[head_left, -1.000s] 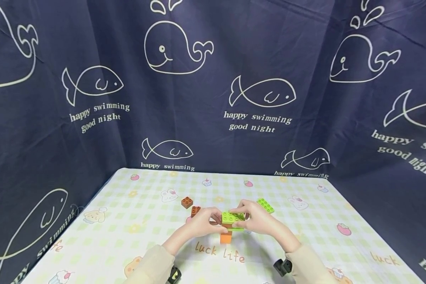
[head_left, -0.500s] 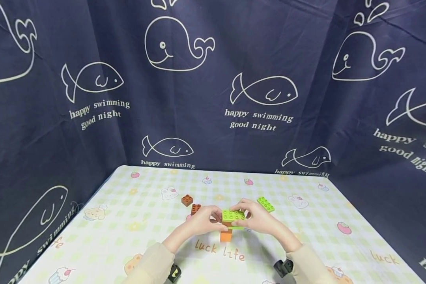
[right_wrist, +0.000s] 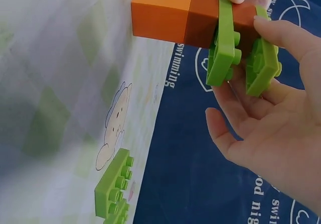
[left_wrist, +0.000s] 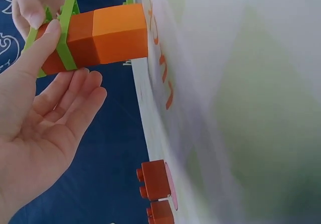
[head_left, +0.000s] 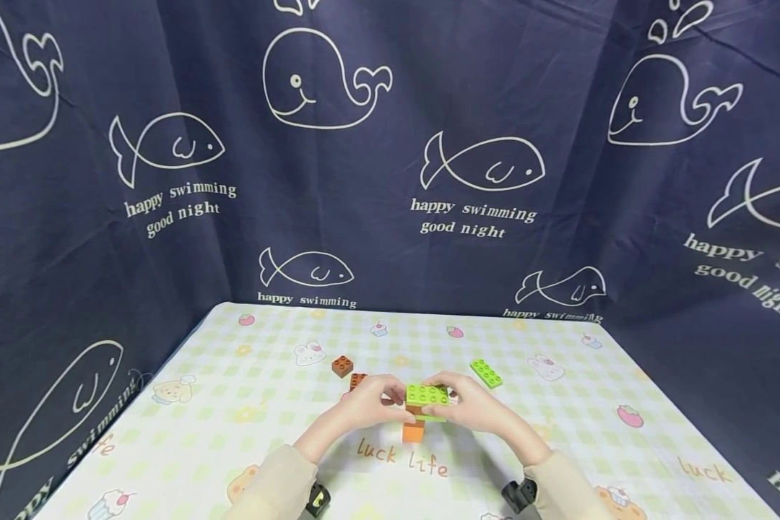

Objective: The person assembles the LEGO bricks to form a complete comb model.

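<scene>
A small tower of toy building bricks stands upright on the table. An orange brick [head_left: 413,432] forms its base, with a brown brick [left_wrist: 82,39] above it. Higher up come a lower green brick [right_wrist: 220,58], another brown brick [left_wrist: 51,64] and a studded green brick [head_left: 427,394] on top. The green bricks overhang to the right. My left hand [head_left: 373,403] grips the upper tower from the left, thumb in front. From the right, my right hand [head_left: 463,400] holds the top green brick, its thumb at the front edge. Parts of the far fingers are hidden.
Beyond my left hand lie two loose brown bricks, one [head_left: 342,366] farther back and one [head_left: 358,381] partly covered by the hand. Loose green bricks [head_left: 486,373] lie beyond my right hand. A patterned cloth [head_left: 247,433] covers the table; dark blue curtains [head_left: 390,217] surround it.
The head view has shifted slightly. My right hand's fingers have settled a little lower against the top green brick. The left hand keeps its grip, and the tower stays in place.
</scene>
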### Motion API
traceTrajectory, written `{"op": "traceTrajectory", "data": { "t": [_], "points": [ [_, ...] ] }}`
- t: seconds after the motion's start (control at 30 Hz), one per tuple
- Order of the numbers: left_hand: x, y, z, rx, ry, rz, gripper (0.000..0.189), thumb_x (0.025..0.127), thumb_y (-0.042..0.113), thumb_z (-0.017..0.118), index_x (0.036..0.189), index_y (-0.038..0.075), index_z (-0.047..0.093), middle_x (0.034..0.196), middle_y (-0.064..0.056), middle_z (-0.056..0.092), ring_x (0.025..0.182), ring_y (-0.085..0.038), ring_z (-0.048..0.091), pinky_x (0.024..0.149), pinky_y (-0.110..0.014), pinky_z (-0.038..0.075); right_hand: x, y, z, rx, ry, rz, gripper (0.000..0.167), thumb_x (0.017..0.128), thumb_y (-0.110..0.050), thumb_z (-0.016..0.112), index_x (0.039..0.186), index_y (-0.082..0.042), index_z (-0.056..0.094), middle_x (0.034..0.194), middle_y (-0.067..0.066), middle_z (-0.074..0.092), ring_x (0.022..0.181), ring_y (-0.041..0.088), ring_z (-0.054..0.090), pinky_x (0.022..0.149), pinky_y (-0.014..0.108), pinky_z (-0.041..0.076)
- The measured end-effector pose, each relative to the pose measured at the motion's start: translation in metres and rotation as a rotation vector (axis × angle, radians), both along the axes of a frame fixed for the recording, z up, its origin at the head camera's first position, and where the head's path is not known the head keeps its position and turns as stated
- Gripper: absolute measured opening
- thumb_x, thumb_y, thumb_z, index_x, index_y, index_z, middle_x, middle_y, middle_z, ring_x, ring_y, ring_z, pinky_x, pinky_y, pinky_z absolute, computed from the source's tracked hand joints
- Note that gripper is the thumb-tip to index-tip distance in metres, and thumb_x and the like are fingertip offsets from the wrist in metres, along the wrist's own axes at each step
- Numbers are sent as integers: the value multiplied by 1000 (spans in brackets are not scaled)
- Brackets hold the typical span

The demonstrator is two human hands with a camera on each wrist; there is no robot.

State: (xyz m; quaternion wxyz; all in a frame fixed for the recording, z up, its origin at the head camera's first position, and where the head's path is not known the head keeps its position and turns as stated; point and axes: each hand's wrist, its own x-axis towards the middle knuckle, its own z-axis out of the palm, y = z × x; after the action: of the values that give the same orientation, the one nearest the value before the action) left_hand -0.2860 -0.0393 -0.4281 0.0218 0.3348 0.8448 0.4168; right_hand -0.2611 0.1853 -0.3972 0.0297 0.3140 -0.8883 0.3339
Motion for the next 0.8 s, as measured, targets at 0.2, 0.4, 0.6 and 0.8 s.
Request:
{"op": "traceTrajectory", "data": {
  "t": [0.2, 0.4, 0.6, 0.8],
  "points": [
    [-2, -7, 4, 13, -27, 17, 40, 75, 34, 78, 104, 9, 66, 99, -6, 67, 90, -14, 62, 84, -23, 53, 0, 1, -1, 8, -20, -11, 36, 84, -30, 69, 112, -9, 64, 104, 0, 67, 92, 11, 59, 82, 29, 50],
    [-6, -14, 9, 15, 5, 18, 41, 77, 30, 77, 105, 3, 66, 101, -10, 68, 90, -18, 63, 86, -30, 54, -2, 2, -1, 15, -22, 4, 37, 85, -31, 68, 115, -9, 63, 108, 2, 67, 99, 17, 60, 83, 28, 51],
    [-9, -18, 10, 16, 20, 43, 36, 78, 26, 76, 103, 2, 66, 99, -12, 68, 90, -20, 64, 84, -35, 55, -3, 3, -2, 7, -64, 5, 40, 86, -34, 66, 117, -10, 62, 113, 4, 66, 104, 24, 60, 87, 41, 52],
    [-13, -22, 11, 19, 44, 102, 32, 79, 23, 75, 102, 1, 67, 100, -13, 69, 89, -20, 63, 84, -35, 54, -2, 2, -4, -31, -99, 6, 40, 86, -34, 67, 116, -9, 61, 112, 4, 65, 104, 24, 59, 89, 44, 51]
  ]
}}
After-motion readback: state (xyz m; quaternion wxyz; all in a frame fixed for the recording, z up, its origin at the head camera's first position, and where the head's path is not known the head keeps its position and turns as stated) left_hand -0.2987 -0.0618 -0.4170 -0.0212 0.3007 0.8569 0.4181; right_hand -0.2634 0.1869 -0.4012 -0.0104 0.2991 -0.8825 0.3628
